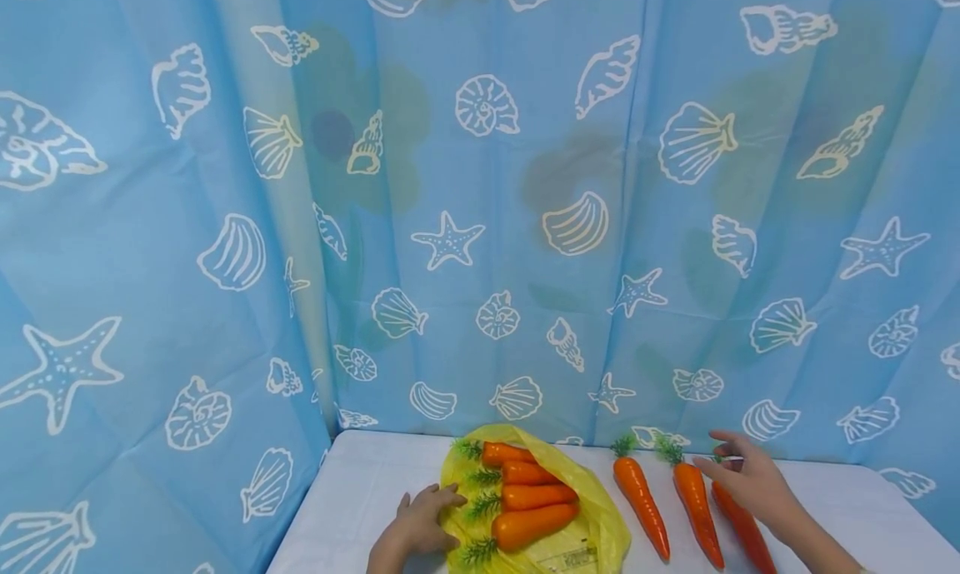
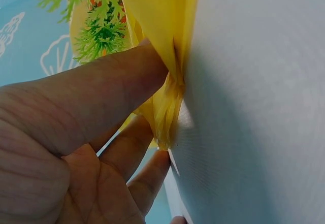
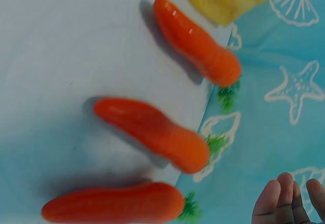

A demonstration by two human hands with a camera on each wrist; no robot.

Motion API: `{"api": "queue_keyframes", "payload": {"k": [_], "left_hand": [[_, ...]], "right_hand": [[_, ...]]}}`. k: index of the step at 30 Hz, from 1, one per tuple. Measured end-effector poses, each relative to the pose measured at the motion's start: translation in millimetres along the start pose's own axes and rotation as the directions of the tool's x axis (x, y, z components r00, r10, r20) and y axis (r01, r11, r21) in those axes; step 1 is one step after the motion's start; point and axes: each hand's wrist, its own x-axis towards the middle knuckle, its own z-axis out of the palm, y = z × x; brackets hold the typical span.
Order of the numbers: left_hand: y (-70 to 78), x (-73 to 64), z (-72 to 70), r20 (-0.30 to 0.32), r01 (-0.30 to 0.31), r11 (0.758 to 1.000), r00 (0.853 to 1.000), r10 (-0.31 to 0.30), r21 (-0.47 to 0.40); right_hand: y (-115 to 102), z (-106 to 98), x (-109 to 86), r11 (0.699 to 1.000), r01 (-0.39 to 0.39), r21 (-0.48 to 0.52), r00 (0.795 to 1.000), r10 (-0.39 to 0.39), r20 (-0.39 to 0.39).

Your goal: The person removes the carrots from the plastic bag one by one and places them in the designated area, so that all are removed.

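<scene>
At the left side of a yellow plastic bag (image 1: 615, 528), my left hand (image 1: 422, 520) holds its bunched edge. In the left wrist view the thumb (image 2: 101, 89) is partly tucked behind the yellow film, with the fingers on the other side. Several orange carrots (image 1: 534, 496) with green tops lie stacked in a row on the bag, tops toward the left hand. My right hand (image 1: 750, 478) hovers with loose fingers over the top end of the rightmost carrot (image 1: 742, 528), holding nothing. Beside that carrot lie a middle carrot (image 1: 696, 507) and a left carrot (image 1: 641, 503).
All of this is on a white table (image 1: 360, 474). A blue curtain (image 1: 525, 307) with white shells and starfish hangs behind the table and along its left side. The three loose carrots lie to the right of the bag, tops toward the curtain.
</scene>
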Motion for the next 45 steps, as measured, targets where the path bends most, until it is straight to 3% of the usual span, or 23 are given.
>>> {"api": "queue_keyframes", "payload": {"k": [11,20,28,39,45], "left_hand": [[0.3,-2.0,2.3,-0.005,-0.017,0.999,1.000,0.017,0.028],[7.8,-3.1,-1.1,-0.036,-0.013,0.998,0.999,0.015,0.061],[6.5,-4.8,-1.7,-0.016,-0.029,0.999,0.999,0.029,0.030],[3.5,1.3,-1.0,-0.006,-0.020,1.000,1.000,0.020,0.012],[-1.0,1.2,1.2,-0.010,0.007,1.000,1.000,-0.007,0.002]], "right_hand": [[-24,22,-6.7,0.994,0.088,0.059,0.996,-0.090,0.019],[-48,25,-13.4,0.983,0.143,0.118,0.988,-0.148,0.035],[-62,32,-14.2,0.976,0.179,0.128,0.982,-0.186,0.044],[-83,51,-8.6,0.969,0.156,0.193,0.982,-0.174,0.077],[-93,68,-12.8,0.944,0.168,0.282,0.972,-0.207,0.114]]}}
